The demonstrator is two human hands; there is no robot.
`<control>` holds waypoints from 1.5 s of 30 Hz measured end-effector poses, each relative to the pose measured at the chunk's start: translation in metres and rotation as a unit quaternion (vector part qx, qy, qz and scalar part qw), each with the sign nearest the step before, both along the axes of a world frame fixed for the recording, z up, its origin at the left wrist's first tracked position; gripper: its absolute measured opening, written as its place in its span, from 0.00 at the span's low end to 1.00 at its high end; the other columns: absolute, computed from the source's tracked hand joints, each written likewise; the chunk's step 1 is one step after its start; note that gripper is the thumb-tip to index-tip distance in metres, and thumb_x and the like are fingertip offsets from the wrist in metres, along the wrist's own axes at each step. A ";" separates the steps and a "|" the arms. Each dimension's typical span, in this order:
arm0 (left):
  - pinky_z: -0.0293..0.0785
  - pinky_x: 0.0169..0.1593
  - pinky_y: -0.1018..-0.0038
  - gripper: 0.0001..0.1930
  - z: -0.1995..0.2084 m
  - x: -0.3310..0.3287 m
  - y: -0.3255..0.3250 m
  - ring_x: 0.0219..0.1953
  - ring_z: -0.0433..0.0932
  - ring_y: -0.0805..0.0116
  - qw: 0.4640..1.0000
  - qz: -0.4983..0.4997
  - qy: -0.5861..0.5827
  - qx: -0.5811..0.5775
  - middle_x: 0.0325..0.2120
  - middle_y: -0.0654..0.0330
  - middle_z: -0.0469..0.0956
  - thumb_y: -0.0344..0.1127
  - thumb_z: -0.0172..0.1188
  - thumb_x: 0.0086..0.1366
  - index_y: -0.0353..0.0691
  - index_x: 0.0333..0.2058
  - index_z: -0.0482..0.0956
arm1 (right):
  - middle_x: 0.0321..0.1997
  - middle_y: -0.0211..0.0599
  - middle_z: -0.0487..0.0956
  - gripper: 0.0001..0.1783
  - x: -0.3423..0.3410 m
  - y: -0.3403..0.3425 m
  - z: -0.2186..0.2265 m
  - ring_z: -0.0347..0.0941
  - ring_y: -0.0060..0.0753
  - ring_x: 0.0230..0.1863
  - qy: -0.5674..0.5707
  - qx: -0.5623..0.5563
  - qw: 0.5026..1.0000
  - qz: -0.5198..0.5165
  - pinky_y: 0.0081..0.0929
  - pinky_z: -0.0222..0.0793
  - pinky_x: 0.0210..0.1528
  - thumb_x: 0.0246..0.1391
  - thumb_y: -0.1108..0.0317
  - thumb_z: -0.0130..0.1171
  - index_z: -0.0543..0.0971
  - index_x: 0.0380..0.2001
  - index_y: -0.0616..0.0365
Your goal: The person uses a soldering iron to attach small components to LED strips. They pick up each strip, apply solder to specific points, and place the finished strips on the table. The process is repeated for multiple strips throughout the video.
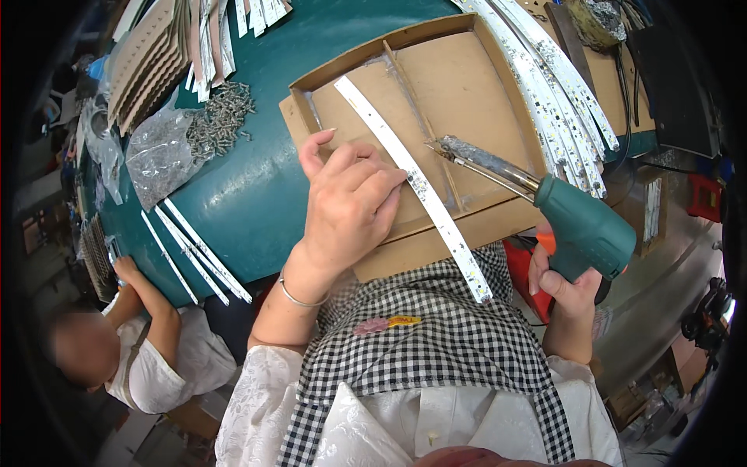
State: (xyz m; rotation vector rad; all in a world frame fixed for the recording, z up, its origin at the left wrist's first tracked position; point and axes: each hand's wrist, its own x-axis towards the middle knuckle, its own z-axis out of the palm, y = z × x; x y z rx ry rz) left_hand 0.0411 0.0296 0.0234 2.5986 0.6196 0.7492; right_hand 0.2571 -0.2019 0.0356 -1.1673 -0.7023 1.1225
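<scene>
A long white LED strip board (436,208) lies slantwise over a shallow cardboard tray (475,86), its near end sticking out past the tray's front edge. My left hand (350,194) is closed at the middle of the strip, thumb and forefinger together against its left edge. Whether a small part is between those fingertips is hidden. In my right hand (572,288) is a green soldering gun (587,226), gripped by its handle. Its metal barrel and thin tube point left, and the tip (429,145) hangs just right of the strip, apart from it.
More LED strips (556,101) are heaped right of the tray. Left on the green table (253,210) lie small metal parts (222,117), a clear plastic bag (159,152), several narrow strips (204,261) and stacked brown boards (152,62). Another person (167,350) sits at the lower left.
</scene>
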 end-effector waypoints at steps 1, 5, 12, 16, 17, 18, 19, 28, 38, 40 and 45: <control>0.59 0.59 0.52 0.10 -0.001 -0.001 0.000 0.35 0.78 0.69 1.000 -0.002 0.003 -0.005 0.24 0.68 0.80 0.24 0.71 0.45 0.45 0.27 0.83 | 0.50 0.51 0.75 0.38 -0.001 0.002 0.002 0.72 0.26 0.24 0.003 -0.004 1.000 -0.004 0.21 0.70 0.23 0.53 0.70 0.69 0.63 0.62 0.72; 0.60 0.58 0.52 0.09 -0.001 -0.004 -0.002 0.34 0.78 0.70 0.994 0.045 -0.034 -0.094 0.22 0.68 0.79 0.24 0.72 0.44 0.44 0.26 0.84 | 0.41 0.46 0.76 0.38 -0.002 -0.002 0.004 0.72 0.25 0.24 0.017 -0.018 1.000 0.007 0.22 0.70 0.23 0.52 0.69 0.70 0.64 0.61 0.72; 0.61 0.59 0.58 0.08 -0.004 -0.005 -0.006 0.33 0.79 0.72 0.994 0.058 -0.046 -0.075 0.23 0.68 0.79 0.25 0.73 0.46 0.44 0.26 0.85 | 0.52 0.50 0.73 0.42 0.011 -0.020 -0.013 0.70 0.27 0.25 -0.021 -0.045 0.996 0.072 0.25 0.72 0.18 0.49 0.65 0.74 0.63 0.60 0.75; 0.61 0.58 0.54 0.08 -0.008 -0.003 -0.006 0.32 0.78 0.70 0.994 0.053 -0.061 -0.073 0.20 0.67 0.77 0.24 0.72 0.45 0.43 0.25 0.84 | 0.37 0.43 0.75 0.36 0.001 -0.004 0.003 0.72 0.27 0.25 -0.019 -0.058 0.998 0.027 0.24 0.72 0.24 0.49 0.69 0.73 0.67 0.57 0.71; 0.62 0.59 0.55 0.08 -0.008 -0.004 -0.006 0.32 0.79 0.71 0.994 0.053 -0.056 -0.072 0.21 0.67 0.78 0.24 0.72 0.46 0.43 0.25 0.84 | 0.31 0.40 0.77 0.33 0.001 -0.001 0.006 0.74 0.27 0.25 -0.018 -0.066 0.997 0.018 0.24 0.72 0.26 0.49 0.71 0.73 0.68 0.56 0.69; 0.62 0.59 0.57 0.07 -0.008 -0.004 -0.005 0.32 0.79 0.71 0.995 0.054 -0.052 -0.071 0.22 0.68 0.79 0.24 0.72 0.47 0.44 0.25 0.85 | 0.32 0.41 0.77 0.33 0.001 0.000 0.006 0.74 0.27 0.25 -0.012 -0.067 0.997 0.024 0.24 0.73 0.26 0.49 0.71 0.72 0.68 0.56 0.69; 0.62 0.59 0.56 0.08 -0.008 -0.005 -0.006 0.32 0.79 0.71 0.995 0.056 -0.054 -0.070 0.22 0.67 0.79 0.24 0.72 0.47 0.44 0.25 0.85 | 0.32 0.42 0.77 0.34 0.002 0.001 0.006 0.74 0.27 0.25 -0.005 -0.069 0.997 0.029 0.24 0.73 0.26 0.48 0.72 0.72 0.68 0.56 0.69; 0.63 0.59 0.56 0.08 -0.009 -0.005 -0.006 0.32 0.79 0.71 0.995 0.056 -0.058 -0.064 0.22 0.66 0.77 0.24 0.72 0.45 0.44 0.25 0.84 | 0.35 0.45 0.77 0.31 0.003 0.005 0.011 0.75 0.28 0.26 0.026 -0.082 0.995 0.040 0.24 0.76 0.26 0.50 0.75 0.70 0.68 0.55 0.71; 0.61 0.58 0.52 0.09 -0.012 -0.005 -0.005 0.33 0.79 0.68 0.994 0.046 -0.076 -0.069 0.18 0.67 0.77 0.23 0.71 0.43 0.44 0.24 0.82 | 0.35 0.44 0.77 0.30 0.008 0.004 0.014 0.75 0.28 0.27 -0.006 -0.089 0.995 0.054 0.24 0.77 0.25 0.49 0.78 0.68 0.69 0.55 0.70; 0.61 0.58 0.53 0.09 -0.013 -0.005 -0.005 0.33 0.79 0.69 0.994 0.046 -0.076 -0.067 0.18 0.67 0.77 0.23 0.71 0.43 0.44 0.24 0.82 | 0.35 0.44 0.77 0.31 0.009 0.003 0.015 0.75 0.28 0.27 -0.014 -0.094 0.994 0.062 0.24 0.77 0.25 0.49 0.79 0.68 0.68 0.56 0.70; 0.61 0.58 0.54 0.09 -0.013 -0.005 -0.005 0.32 0.79 0.68 0.994 0.045 -0.079 -0.063 0.19 0.67 0.77 0.23 0.71 0.43 0.44 0.23 0.82 | 0.38 0.45 0.77 0.34 0.008 0.002 0.018 0.75 0.28 0.28 -0.032 -0.120 0.991 0.048 0.24 0.77 0.24 0.48 0.79 0.68 0.65 0.58 0.70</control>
